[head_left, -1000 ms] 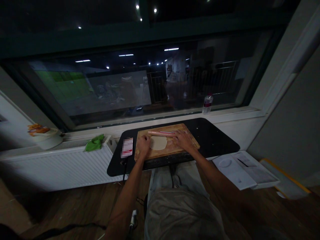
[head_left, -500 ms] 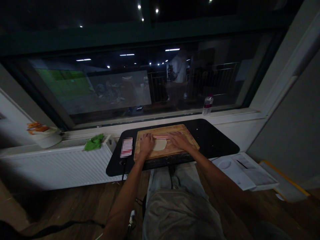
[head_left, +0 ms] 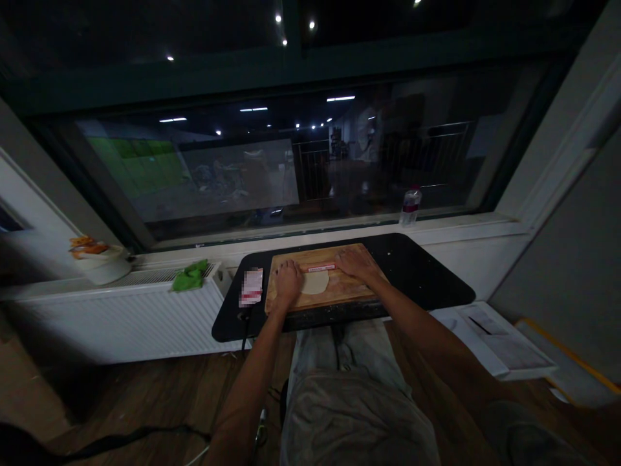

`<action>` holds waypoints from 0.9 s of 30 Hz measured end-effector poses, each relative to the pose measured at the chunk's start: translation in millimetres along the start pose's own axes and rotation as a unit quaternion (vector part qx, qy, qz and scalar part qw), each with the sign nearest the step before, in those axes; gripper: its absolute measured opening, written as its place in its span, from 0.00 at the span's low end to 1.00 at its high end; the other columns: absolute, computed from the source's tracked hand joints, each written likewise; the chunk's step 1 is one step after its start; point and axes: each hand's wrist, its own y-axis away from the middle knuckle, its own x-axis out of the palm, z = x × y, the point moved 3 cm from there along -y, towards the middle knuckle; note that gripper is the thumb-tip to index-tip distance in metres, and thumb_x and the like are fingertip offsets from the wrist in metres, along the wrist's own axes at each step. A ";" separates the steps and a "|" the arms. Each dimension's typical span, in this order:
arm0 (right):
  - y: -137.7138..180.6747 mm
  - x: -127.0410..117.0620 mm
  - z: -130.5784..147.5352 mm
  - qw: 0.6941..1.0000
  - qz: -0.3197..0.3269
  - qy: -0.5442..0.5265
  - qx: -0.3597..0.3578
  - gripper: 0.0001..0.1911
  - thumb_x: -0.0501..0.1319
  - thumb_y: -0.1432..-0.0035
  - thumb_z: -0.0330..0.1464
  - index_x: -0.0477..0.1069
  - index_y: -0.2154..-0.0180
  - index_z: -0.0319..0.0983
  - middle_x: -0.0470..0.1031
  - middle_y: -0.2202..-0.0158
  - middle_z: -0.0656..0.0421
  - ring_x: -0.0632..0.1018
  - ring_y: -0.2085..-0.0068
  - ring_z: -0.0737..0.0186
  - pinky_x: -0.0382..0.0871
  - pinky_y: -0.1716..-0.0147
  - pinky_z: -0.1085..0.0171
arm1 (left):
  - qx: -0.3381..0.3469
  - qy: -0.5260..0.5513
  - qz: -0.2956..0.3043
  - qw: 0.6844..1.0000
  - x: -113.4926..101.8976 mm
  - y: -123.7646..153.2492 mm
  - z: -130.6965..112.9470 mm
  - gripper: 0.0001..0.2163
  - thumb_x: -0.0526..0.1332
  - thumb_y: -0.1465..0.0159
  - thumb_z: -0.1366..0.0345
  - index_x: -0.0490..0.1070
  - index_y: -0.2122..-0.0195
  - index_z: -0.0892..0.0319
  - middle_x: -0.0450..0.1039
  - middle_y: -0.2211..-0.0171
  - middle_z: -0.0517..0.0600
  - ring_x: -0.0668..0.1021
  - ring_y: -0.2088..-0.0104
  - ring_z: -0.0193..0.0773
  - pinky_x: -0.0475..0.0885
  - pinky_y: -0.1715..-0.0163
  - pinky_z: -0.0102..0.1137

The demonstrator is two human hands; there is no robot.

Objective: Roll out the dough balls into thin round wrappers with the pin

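Observation:
A wooden cutting board [head_left: 339, 292] lies on a small black table [head_left: 427, 285]. A flat round of pale dough [head_left: 315, 283] rests on the board. A thin pink rolling pin [head_left: 320, 267] lies across the far edge of the dough. My left hand [head_left: 288, 282] presses palm-down on the pin's left end, fingers stretched flat. Over the pin's right end my right hand [head_left: 356, 264] lies the same way, fingers flat.
A red and white packet [head_left: 251, 287] lies on the table left of the board. A water bottle [head_left: 410, 206] stands on the window sill. A green cloth [head_left: 190, 277] and a white bowl [head_left: 103, 266] sit on the radiator shelf. Papers [head_left: 495, 336] lie at right.
Both hands have come onto the rolling pin; the left hand moved from the near left of the dough up to the pin's left end. The pin sits slightly nearer the dough.

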 end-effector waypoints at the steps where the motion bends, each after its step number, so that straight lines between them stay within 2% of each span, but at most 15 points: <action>1: 1.1 2.6 1.5 1.000 -0.001 -0.002 -0.002 0.25 0.51 0.19 0.36 0.83 0.41 0.32 0.83 0.37 0.40 0.80 0.33 0.43 0.68 0.30 0.54 | -0.004 0.002 -0.002 1.000 -0.1 -0.3 0.5 0.21 0.46 0.17 0.63 0.79 0.44 0.65 0.82 0.43 0.67 0.80 0.41 0.56 0.72 0.41 0.46; 6: 5.3 10.3 8.5 1.000 -0.015 -0.006 -0.002 0.25 0.51 0.17 0.40 0.81 0.38 0.36 0.84 0.37 0.44 0.81 0.34 0.48 0.70 0.31 0.57 | -0.012 0.020 -0.008 1.000 -1.0 -1.7 2.6 0.20 0.48 0.17 0.62 0.79 0.46 0.65 0.82 0.44 0.67 0.80 0.40 0.56 0.71 0.40 0.44; 10: 7.2 9.7 11.4 0.999 -0.031 0.003 0.007 0.25 0.51 0.18 0.38 0.82 0.40 0.35 0.85 0.40 0.42 0.82 0.36 0.47 0.72 0.34 0.57 | -0.011 0.035 0.002 0.999 -2.9 -1.3 3.3 0.18 0.51 0.19 0.64 0.81 0.48 0.63 0.83 0.45 0.65 0.82 0.42 0.54 0.72 0.41 0.43; 14: 14.2 7.9 14.4 0.999 -0.038 0.010 0.020 0.25 0.50 0.19 0.35 0.83 0.42 0.32 0.85 0.41 0.40 0.83 0.37 0.48 0.73 0.35 0.57 | 0.004 0.046 0.011 0.999 -5.1 0.6 2.2 0.20 0.49 0.19 0.64 0.84 0.53 0.60 0.85 0.47 0.63 0.84 0.45 0.51 0.73 0.42 0.41; 17: 24.0 5.9 18.2 0.999 -0.040 0.011 0.035 0.26 0.48 0.19 0.34 0.82 0.42 0.30 0.85 0.41 0.38 0.84 0.39 0.47 0.74 0.37 0.56 | 0.001 0.048 0.010 0.999 -6.5 1.7 1.1 0.23 0.49 0.19 0.62 0.85 0.53 0.61 0.86 0.48 0.63 0.85 0.47 0.50 0.74 0.43 0.40; 20: 36.6 2.3 23.2 0.997 -0.055 0.009 0.048 0.26 0.48 0.19 0.33 0.83 0.43 0.32 0.85 0.42 0.39 0.85 0.40 0.46 0.74 0.38 0.56 | -0.009 0.043 0.007 0.999 -7.4 2.4 0.3 0.24 0.49 0.19 0.60 0.86 0.53 0.62 0.87 0.49 0.64 0.86 0.49 0.52 0.74 0.45 0.41; 23: 50.4 -2.1 29.6 0.996 -0.074 0.014 0.042 0.25 0.49 0.19 0.33 0.84 0.44 0.34 0.86 0.43 0.41 0.85 0.41 0.47 0.74 0.39 0.57 | -0.010 0.041 0.005 0.999 -8.2 2.8 -0.5 0.23 0.50 0.19 0.61 0.87 0.53 0.63 0.87 0.49 0.65 0.86 0.49 0.53 0.75 0.45 0.42; 27: 66.8 -6.8 36.6 0.995 -0.087 0.013 0.056 0.26 0.48 0.19 0.34 0.84 0.45 0.32 0.86 0.45 0.39 0.86 0.43 0.44 0.76 0.40 0.54 | -0.013 0.035 0.009 0.999 -8.1 3.1 -0.8 0.23 0.50 0.19 0.61 0.87 0.52 0.64 0.86 0.48 0.66 0.86 0.48 0.54 0.75 0.46 0.42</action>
